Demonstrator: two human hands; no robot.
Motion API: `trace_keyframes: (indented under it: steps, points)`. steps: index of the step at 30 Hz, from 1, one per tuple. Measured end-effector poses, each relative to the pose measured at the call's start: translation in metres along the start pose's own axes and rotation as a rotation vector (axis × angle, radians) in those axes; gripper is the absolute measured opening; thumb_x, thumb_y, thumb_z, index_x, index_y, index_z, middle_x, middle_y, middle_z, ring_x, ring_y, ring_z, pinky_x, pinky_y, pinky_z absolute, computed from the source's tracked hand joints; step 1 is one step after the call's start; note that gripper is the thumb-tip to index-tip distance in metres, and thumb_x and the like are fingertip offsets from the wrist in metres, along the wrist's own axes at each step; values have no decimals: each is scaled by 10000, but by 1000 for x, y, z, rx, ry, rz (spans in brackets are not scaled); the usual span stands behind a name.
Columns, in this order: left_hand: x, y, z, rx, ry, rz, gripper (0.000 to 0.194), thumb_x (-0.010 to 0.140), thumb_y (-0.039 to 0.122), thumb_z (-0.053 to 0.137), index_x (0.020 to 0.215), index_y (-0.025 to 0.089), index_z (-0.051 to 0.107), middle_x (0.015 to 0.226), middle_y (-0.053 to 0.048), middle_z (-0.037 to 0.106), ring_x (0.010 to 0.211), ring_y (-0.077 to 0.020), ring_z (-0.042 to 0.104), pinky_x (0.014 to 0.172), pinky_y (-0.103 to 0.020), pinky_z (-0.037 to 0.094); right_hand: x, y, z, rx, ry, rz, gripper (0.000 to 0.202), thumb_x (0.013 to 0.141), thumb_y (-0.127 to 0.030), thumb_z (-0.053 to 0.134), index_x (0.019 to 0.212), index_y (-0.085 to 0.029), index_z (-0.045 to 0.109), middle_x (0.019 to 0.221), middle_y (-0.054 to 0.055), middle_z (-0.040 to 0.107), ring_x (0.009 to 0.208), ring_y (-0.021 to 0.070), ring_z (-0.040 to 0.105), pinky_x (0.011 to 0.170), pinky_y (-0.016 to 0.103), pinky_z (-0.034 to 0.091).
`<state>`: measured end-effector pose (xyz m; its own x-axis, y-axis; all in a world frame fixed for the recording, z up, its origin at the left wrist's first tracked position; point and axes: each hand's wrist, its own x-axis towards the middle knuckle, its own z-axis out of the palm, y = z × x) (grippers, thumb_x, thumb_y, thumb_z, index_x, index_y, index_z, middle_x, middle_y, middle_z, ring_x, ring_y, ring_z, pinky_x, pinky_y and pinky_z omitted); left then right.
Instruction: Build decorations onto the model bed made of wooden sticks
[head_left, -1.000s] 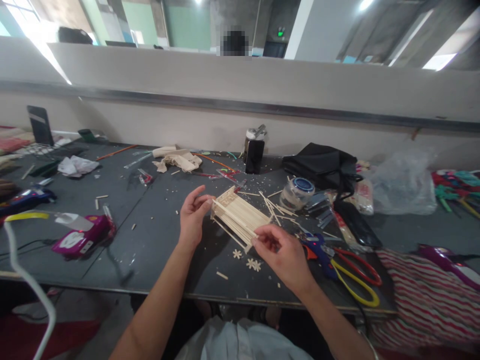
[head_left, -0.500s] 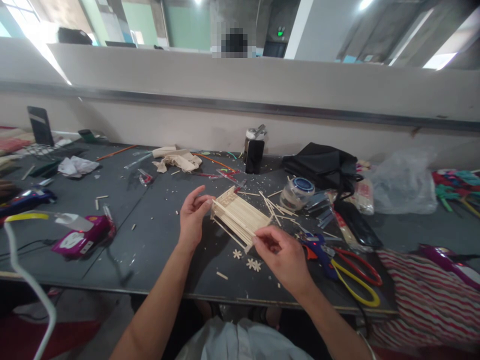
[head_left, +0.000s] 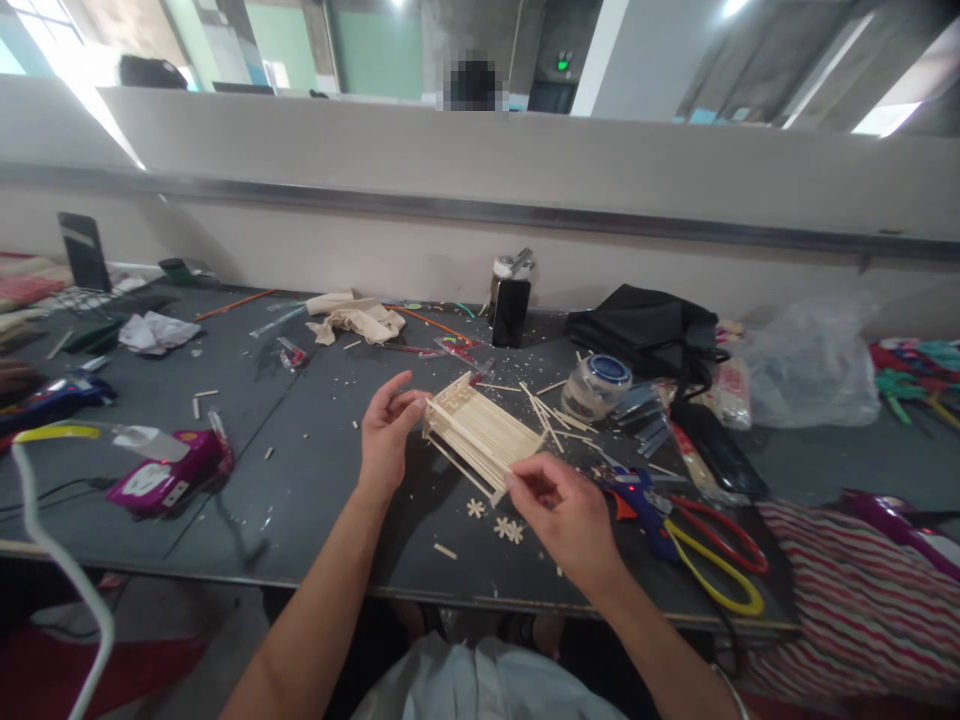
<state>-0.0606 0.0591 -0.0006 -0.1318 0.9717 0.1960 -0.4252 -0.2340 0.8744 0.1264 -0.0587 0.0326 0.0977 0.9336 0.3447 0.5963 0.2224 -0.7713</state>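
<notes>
Stick model (head_left: 491,430): one, pale wood, a slatted panel with raised ends and thin rails; held between both hands above the near middle of the desk (head_left: 322,540), tilted, its right end nearer the wearer.

Left hand (head_left: 391,432): thumb and forefinger pinched together on the model's left end, remaining fingers loosely curled.

Right hand (head_left: 566,508): thumb and fingertips closed at the model's near right corner; palm hollow, contents of the fingertips partly hidden.

Star-shaped wooden pieces (head_left: 475,509): a small group, lying just below the model. Short stick (head_left: 445,552): one, nearer the desk edge.

Loose sticks (head_left: 543,418): several, scattered beyond the model, beside a clear jar (head_left: 589,398) with a blue lid.

Glue gun (head_left: 646,508): blue, orange trigger, right of the right hand. Handle loops (head_left: 716,578): one yellow, one red, beside the glue gun.

Smartphone (head_left: 512,314): upright, before a container (head_left: 501,268) near the wall. Bag (head_left: 645,325): black, slumped, behind the jar.

Power strip (head_left: 163,480): purple, left side.
</notes>
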Motion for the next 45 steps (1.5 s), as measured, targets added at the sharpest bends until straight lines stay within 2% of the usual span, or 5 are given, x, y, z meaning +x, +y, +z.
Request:
trace_keyframes:
  steps: [22, 33, 37, 40, 45]
  points:
    - [0, -4, -4, -2, 17, -26, 445, 679, 231, 770, 1102, 191, 638, 848, -35, 741, 841, -154, 684, 874, -318, 487, -1, 4, 6, 48, 13, 115, 107, 808, -294, 608, 818, -192, 636, 702, 28, 689, 572, 148, 646, 472, 217, 519]
    - [0, -7, -7, -28, 30, -35, 429, 686, 210, 761, 1097, 176, 642, 846, -37, 740, 825, -129, 669, 869, -284, 469, -4, 4, 7, 70, 7, 130, 129, 804, -306, 617, 840, -186, 644, 718, 34, 703, 585, 153, 654, 538, 241, 544]
    - [3, -8, -10, -27, 96, -22, 370, 680, 234, 752, 1034, 170, 665, 793, -18, 714, 787, -118, 648, 814, -258, 468, -8, 4, 3, 143, -16, 135, 220, 790, -294, 636, 973, -175, 611, 740, 30, 688, 630, 150, 653, 555, 231, 536]
    - [6, -6, -13, -24, 221, -34, 337, 658, 269, 755, 967, 163, 672, 751, 2, 680, 719, -103, 630, 733, -232, 465, -17, 8, -4, 205, 12, 167, 304, 807, -323, 635, 1065, -174, 578, 759, 28, 666, 660, 149, 644, 545, 222, 529]
    - [1, 1, -22, 2, 427, -41, 268, 621, 325, 766, 741, 152, 601, 579, 61, 562, 534, -63, 530, 568, -188, 420, -41, 22, -24, 124, 71, 244, 261, 842, -407, 591, 974, -187, 637, 724, 31, 650, 573, 141, 604, 476, 220, 489]
